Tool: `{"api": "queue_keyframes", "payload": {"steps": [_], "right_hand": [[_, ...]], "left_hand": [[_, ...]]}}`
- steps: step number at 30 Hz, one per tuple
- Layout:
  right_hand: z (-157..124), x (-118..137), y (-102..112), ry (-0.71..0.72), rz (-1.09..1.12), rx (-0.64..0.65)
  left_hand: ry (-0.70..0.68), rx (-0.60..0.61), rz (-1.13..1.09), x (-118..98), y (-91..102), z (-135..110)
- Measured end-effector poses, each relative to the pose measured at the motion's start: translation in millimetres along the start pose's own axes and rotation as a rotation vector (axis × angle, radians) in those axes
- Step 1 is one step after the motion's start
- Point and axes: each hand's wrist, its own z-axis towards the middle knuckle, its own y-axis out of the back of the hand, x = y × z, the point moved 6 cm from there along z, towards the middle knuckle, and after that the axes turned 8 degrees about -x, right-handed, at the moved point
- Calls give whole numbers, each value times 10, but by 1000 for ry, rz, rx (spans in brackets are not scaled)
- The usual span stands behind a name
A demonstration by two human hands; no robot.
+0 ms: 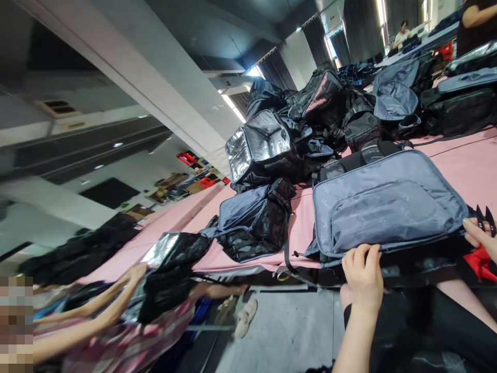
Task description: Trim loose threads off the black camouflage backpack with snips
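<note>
A grey-lined bag (388, 207) lies flat on the pink table (466, 160) in front of me, lining side up. My left hand (363, 277) grips its near edge with fingers curled over the rim. My right hand (481, 235) is at the bag's right corner and holds small black thread snips (485, 216) with a red piece (481, 261) below it.
A heap of black and silver-lined bags (267, 145) covers the table's far side. Another grey-lined bag (252, 220) lies to the left. A co-worker's arms (97, 311) hold a black bag (166, 274) at lower left. More people stand far back right.
</note>
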Motion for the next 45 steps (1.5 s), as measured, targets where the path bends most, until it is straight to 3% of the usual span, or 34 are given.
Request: {"api": "queue_keyframes", "payload": {"steps": [3,6,10,13,17,21,28,39,45], "right_hand": [[22,-51,-13,-60,38,12],[1,-43,5,-32,-22,-15],[-264,87,17,178,-225,-114],[-608,131,-62,288,-247,-158],[-976,92,-411,406,-208,40],[-1150,95,-765,618,-219,191],[-1183,103,-976,732,-266,137],[-1193,25,-1029,807,-301,92],[-1195,105,-982,781,-207,156]], "left_hand": [[-108,6,-32,22,-84,115],[-130,89,-63,57,-158,182],[-44,236,-70,75,-205,248],[59,378,-106,63,-226,320],[208,597,-85,70,-282,418],[289,716,-56,78,-326,488],[298,708,-64,91,-319,511],[267,678,-61,100,-325,475],[248,612,-105,110,-312,442]]}}
